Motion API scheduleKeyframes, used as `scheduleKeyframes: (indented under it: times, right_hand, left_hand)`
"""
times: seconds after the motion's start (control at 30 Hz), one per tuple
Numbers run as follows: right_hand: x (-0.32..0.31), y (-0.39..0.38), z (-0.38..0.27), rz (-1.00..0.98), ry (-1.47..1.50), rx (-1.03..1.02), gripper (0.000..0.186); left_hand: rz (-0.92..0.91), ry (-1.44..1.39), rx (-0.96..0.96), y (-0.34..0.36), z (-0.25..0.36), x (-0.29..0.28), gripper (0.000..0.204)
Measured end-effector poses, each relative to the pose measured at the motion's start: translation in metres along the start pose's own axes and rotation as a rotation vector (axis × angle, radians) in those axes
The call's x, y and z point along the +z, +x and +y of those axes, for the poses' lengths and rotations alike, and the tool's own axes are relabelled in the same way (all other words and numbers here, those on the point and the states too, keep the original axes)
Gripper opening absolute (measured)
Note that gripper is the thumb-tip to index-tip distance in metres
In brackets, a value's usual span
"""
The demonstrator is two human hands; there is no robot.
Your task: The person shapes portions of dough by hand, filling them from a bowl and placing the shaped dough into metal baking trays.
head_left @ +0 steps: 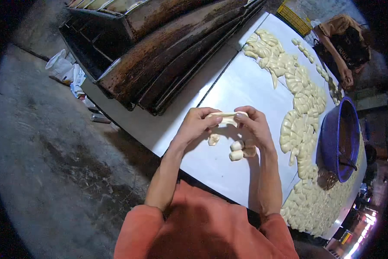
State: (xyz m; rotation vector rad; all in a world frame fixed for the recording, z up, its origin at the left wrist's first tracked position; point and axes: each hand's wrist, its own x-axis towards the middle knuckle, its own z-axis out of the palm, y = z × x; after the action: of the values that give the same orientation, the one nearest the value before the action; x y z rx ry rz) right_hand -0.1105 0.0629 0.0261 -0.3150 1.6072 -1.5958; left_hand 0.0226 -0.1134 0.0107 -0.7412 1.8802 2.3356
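Note:
Between my two hands a strip of pale dough (pixel 228 117) is stretched out sideways above the white table. My left hand (pixel 199 124) pinches its left end, thumb on top. The other end is pinched by my right hand (pixel 253 123) in the same way. Below the strip, a small lump of dough (pixel 213 139) lies on the table near my left hand. Several short dough pieces (pixel 236 150) sit in a cluster beneath my right hand, partly in shadow.
Many pale dough pieces (pixel 304 101) spread along the right of the white table (pixel 222 181). A purple basin (pixel 332 142) stands there. Dark rusty trays (pixel 159 52) are stacked at upper left. Another person's hand (pixel 346 80) is at the far right edge, near a yellow crate (pixel 294 19).

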Motion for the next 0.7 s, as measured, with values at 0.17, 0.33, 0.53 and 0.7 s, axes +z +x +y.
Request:
scheduleKeyframes:
  times: [0.17,0.33,0.53,0.7]
  right_hand:
    - [0.011,-0.009,-0.003,0.072,0.236,0.121,0.019]
    - [0.013,-0.006,0.01,0.021,0.156,0.106,0.033]
    - [0.026,-0.014,0.008,-0.069,0.169,0.028,0.043]
    - [0.016,-0.021,-0.003,0.025,0.187,0.036,0.03]
  left_hand:
    - [-0.044,-0.057,-0.008,-0.003,-0.001,0.004,0.034]
    - [-0.082,-0.168,0.067,-0.003,-0.003,0.014,0.034]
    - [-0.002,-0.345,-0.005,-0.002,-0.01,0.012,0.028]
    - [-0.096,-0.265,-0.047,-0.006,-0.017,0.012,0.03]
